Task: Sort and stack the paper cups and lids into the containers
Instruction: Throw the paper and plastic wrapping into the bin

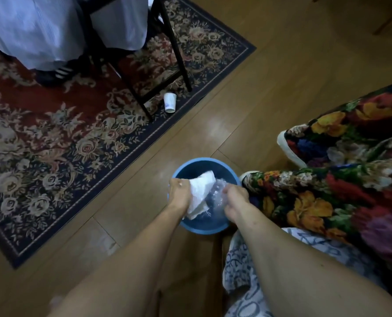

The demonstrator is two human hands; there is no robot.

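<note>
A round blue bucket (191, 168) stands on the wooden floor below me. My left hand (179, 191) grips a white stack of paper cups (201, 193) lying tilted across the bucket's opening. My right hand (235, 196) holds clear crinkled plastic wrap (215, 197) at the end of that stack, over the bucket. A single white paper cup (169, 102) with a faint blue print lies on the carpet's edge, beside a dark chair leg. No lids are visible.
A red and navy floral carpet (53, 145) covers the left side. A dark wooden chair (144, 65) and a white cloth stand on it, with a striped shoe (60, 73) beneath. Floral fabric (350, 179) lies at right.
</note>
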